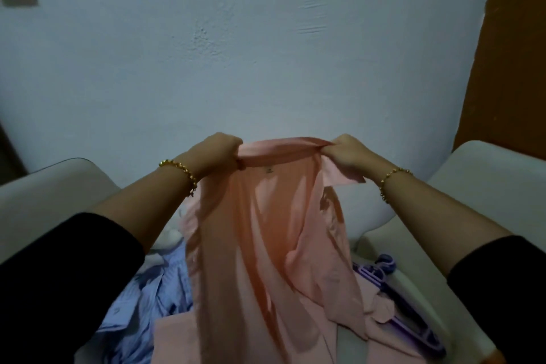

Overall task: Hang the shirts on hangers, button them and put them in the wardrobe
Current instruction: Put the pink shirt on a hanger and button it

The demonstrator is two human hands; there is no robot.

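Shirts are what this moment turns on, and the pink shirt (266, 230) is the one in hand. It hangs in the air over the seat of a pale sofa (484, 174), held up by its collar edge and falling in loose folds toward the front edge of the seat.

The left hand (220, 151) is closed in a fist on the left end of the collar, fingers wrapped around bunched cloth. The right hand (347, 151) pinches the right end, fingers curled tight on the fabric, with a flap of cloth sticking out beyond it. The cloth between the two hands is pulled fairly taut.

Below, a blue striped shirt (153, 292) lies crumpled toward the left side of the seat. More pink cloth lies flat near the front edge. Purple hangers (407, 313) rest by the right arm of the sofa, partly under the pink fabric.

This looks like the opening step: spreading the shirt to find its shoulders. Nothing is on a hanger yet. The next move probably calls for freeing one hand to fetch a hanger while the other keeps the collar up.
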